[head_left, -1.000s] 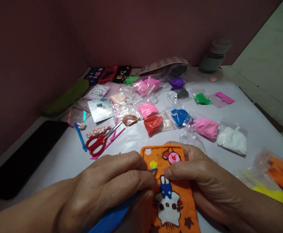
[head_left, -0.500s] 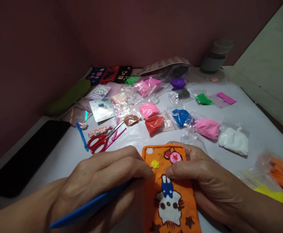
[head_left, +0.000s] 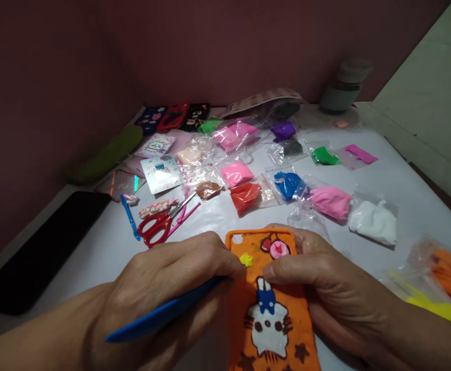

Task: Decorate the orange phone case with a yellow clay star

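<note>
An orange phone case (head_left: 298, 309) lies face up at the bottom centre, with a white cat in blue, brown stars, a pink round piece and a yellow star (head_left: 246, 259) on it. My right hand (head_left: 326, 278) grips its right edge, thumb on the front and fingers behind. Pinched in my left hand (head_left: 179, 278) is a blue tool (head_left: 159, 317), its broad end pointing back to the lower left. The fingertips are at the case's left edge, just below the yellow star, and they hide the tool's front end.
Red scissors (head_left: 155, 229), a blue stick tool (head_left: 130, 216) and a black phone-like slab (head_left: 43, 252) lie at left. Bags of coloured clay, such as red (head_left: 244, 198) and white (head_left: 372, 221), spread across the table. A jar (head_left: 343, 87) stands at the back right.
My left hand has shifted slightly, and the blue tool's rear end has swung up and to the right. My right hand keeps its hold on the case.
</note>
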### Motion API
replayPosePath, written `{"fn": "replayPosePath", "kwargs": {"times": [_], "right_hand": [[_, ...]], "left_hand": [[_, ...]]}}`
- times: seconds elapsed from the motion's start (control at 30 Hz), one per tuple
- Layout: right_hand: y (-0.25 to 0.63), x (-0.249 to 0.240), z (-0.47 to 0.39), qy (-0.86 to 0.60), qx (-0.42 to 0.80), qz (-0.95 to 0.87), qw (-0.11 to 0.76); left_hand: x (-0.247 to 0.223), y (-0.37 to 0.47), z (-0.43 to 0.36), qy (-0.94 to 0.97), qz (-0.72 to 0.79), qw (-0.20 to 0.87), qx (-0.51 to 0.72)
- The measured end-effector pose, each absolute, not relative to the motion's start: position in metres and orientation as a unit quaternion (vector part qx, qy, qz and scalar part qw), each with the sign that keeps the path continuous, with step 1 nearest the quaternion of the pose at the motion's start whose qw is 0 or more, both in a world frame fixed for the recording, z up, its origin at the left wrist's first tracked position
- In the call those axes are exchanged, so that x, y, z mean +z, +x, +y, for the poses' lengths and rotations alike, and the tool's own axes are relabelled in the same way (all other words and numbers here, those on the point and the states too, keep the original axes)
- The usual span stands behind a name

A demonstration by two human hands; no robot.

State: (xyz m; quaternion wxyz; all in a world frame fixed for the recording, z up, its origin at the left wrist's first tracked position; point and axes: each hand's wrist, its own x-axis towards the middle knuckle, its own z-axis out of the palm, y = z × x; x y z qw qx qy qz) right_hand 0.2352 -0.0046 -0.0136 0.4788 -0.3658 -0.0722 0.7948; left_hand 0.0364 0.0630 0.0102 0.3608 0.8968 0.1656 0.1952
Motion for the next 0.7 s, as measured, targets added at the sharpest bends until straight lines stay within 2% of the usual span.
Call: {"fn": "replayPosePath", "kwargs": {"times": [0.7], "right_hand": [[0.2343, -0.0133, -0.0032, -0.373, 0.79, -0.068, 0.483]], "left_hand": [[0.0084, 0.0334, 0.0642, 0.908, 0.138, 0.356, 0.17]]}}
